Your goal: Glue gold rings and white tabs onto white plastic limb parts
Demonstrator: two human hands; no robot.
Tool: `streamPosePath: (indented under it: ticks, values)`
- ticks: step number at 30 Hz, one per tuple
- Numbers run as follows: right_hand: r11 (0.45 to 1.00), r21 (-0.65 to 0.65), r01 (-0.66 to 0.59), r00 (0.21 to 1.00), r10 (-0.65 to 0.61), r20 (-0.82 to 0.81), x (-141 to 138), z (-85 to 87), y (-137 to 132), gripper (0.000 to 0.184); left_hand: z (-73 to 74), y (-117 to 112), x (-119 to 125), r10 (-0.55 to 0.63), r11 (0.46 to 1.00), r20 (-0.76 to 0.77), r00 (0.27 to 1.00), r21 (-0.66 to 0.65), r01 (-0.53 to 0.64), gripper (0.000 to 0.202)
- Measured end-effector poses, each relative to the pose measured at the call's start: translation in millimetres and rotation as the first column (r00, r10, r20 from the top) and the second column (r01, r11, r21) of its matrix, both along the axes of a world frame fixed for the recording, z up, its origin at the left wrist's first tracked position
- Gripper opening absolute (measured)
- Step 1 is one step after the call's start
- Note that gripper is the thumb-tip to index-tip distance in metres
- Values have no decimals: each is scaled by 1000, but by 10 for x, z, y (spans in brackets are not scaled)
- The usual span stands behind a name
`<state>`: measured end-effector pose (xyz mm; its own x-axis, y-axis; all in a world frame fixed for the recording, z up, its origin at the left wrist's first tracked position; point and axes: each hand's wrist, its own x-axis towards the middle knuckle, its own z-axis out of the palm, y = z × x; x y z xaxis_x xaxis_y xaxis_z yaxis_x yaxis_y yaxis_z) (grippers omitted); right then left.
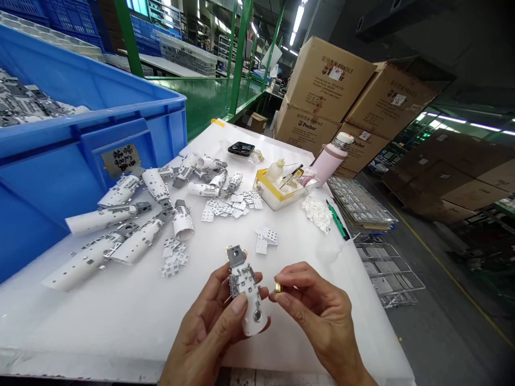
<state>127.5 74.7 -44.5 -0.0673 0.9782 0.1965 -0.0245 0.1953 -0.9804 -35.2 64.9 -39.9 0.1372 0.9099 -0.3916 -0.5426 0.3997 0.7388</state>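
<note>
My left hand is wrapped round a white and grey model part, a tapered tube with small grey fittings and a grey block at its far end. Close beside it on the right, my right hand pinches a small gold-coloured piece between thumb and finger. The gold piece is apart from the tube. Just beyond the hands lie a few small white square-patterned plates. More such plates form piles, one at the left and a larger pile farther back.
Several similar tubes lie at the left, by a blue crate holding more. Farther back stand a yellow-edged tray with a bottle, a pink flask and a black device. A green pen lies near the right edge.
</note>
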Motion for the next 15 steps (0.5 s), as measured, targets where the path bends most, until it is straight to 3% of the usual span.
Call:
streamPosePath:
  ticks: [5, 10, 15]
  values:
    - [999, 30, 14, 999, -15, 39, -21, 34, -31, 16, 41, -2, 9, 46, 999, -6, 999, 15, -46, 51]
    - [989, 144, -18, 982, -9, 190, -38, 54, -63, 20, 139, -27, 41, 109, 993, -95, 989, 63, -103, 45]
    - [973, 227, -45, 954, -25, 300, -74, 58, -95, 21, 113, -29, 57, 109, 989, -121, 987, 113, -96, 43]
